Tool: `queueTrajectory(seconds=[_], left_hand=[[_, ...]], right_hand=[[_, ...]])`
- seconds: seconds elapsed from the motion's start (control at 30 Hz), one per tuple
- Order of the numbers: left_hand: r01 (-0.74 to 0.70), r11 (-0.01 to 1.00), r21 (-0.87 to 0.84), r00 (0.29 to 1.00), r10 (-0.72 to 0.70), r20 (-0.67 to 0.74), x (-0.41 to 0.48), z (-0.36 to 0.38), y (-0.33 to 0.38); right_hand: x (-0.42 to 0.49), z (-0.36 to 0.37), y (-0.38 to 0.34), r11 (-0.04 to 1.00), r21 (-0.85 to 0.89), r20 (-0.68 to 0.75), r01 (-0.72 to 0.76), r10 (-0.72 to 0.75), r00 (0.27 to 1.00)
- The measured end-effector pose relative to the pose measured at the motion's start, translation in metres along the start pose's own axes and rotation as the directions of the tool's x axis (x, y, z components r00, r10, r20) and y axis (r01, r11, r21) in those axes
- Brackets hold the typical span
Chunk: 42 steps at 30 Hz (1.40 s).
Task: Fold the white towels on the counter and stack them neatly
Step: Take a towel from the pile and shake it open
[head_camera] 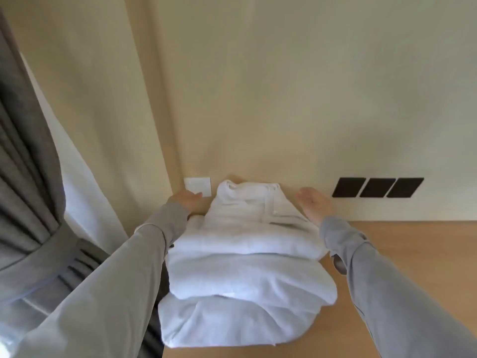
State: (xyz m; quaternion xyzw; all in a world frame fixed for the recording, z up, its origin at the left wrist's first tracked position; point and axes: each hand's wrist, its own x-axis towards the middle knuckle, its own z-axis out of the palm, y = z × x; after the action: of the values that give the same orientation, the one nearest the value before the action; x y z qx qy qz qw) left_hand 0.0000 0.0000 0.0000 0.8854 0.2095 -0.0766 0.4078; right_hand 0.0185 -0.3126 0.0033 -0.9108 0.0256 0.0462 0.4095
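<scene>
**benchside:** Left hand point(187, 200) is flat and relaxed, fingers straight, holding nothing. It's at the far left corner of the towel stack point(245, 254), fingertips reaching toward a white wall plate point(198, 187) just beyond them. Can't tell if it actually touches the cloth.

**tumbledry:** so where are the towels relative to the hands?

**benchside:** Right between them, on the wooden counter point(433, 244), back end up near the wall. Looks like several folded layers. The top towel point(247, 202) is the smallest and lies level with both palms. The bottom towel point(232, 324) bulges out back toward the person's elbows and looks rumpled.

**tumbledry:** and the other hand?

**benchside:** Right hand point(315, 204) mirrors it at the far right corner. It's spread wide, palm turned in toward the stack, gripping nothing, and looks just clear of the cloth. Past its outer side there are three black panels point(376, 187) on the wall.

**tumbledry:** so the folding's done?

**benchside:** My guess, yeah. No loose towel in sight, so this reads as the squaring-up bit at the end. Next move probably wants both palms pressing in evenly from the sides to line the edges up. Gently though, since terry is soft and the upper layers could slide off that lumpy base. Honestly the bottom one could use a refold imo.
</scene>
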Motion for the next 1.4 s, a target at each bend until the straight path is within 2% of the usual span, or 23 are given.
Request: queueTrajectory(seconds=[0.1, 0.2, 0.37, 0.53, 0.6, 0.7, 0.8, 0.93, 1.1, 1.23, 1.4], left_hand=[[0.078, 0.997, 0.008, 0.997, -0.078, 0.027, 0.0, 0.016, -0.03], [0.16, 0.987, 0.029, 0.984, -0.161, 0.076, -0.003, 0.032, -0.058], [0.213, 0.973, 0.088, 0.975, -0.218, 0.047, 0.001, 0.04, -0.077], [0.284, 0.957, 0.063, 0.958, -0.285, 0.007, 0.009, 0.04, -0.085], [0.309, 0.951, 0.023, 0.951, -0.309, 0.013, 0.011, 0.04, -0.086], [0.321, 0.939, -0.124, 0.947, -0.32, 0.028, 0.012, 0.04, -0.089], [0.208, 0.931, -0.3, 0.975, -0.223, -0.017, 0.011, 0.037, -0.086], [-0.003, 0.8, -0.6, 0.988, -0.09, -0.125, -0.006, 0.033, -0.065], [-0.219, 0.674, -0.706, 0.967, 0.056, -0.247, -0.029, 0.026, -0.024], [-0.381, 0.614, -0.691, 0.916, 0.147, -0.374, -0.043, 0.012, 0.014], [-0.542, 0.504, -0.673, 0.84, 0.285, -0.463, -0.068, 0.0, 0.069]], right_hand=[[-0.011, 0.007, 0.028, 0.985, 0.041, -0.013, -0.167, 0.168, 0.986], [-0.024, 0.017, 0.055, 0.937, 0.108, -0.02, -0.333, 0.337, 0.941], [-0.029, 0.029, 0.073, 0.825, 0.258, 0.027, -0.503, 0.514, 0.857], [-0.03, 0.035, 0.064, 0.595, 0.541, 0.072, -0.594, 0.671, 0.738], [-0.03, 0.036, 0.061, 0.588, 0.529, 0.067, -0.612, 0.69, 0.72], [-0.03, 0.036, 0.06, 0.59, 0.519, 0.056, -0.618, 0.698, 0.714], [-0.03, 0.034, 0.058, 0.601, 0.574, 0.012, -0.556, 0.673, 0.74], [-0.037, 0.033, 0.049, 0.731, 0.583, -0.156, -0.354, 0.528, 0.835], [-0.047, 0.009, 0.023, 0.871, 0.478, -0.389, -0.113, 0.326, 0.862], [-0.053, -0.033, -0.005, 0.915, 0.391, -0.562, 0.102, 0.149, 0.814], [-0.066, -0.098, -0.024, 0.927, 0.279, -0.689, 0.251, 0.011, 0.724]])
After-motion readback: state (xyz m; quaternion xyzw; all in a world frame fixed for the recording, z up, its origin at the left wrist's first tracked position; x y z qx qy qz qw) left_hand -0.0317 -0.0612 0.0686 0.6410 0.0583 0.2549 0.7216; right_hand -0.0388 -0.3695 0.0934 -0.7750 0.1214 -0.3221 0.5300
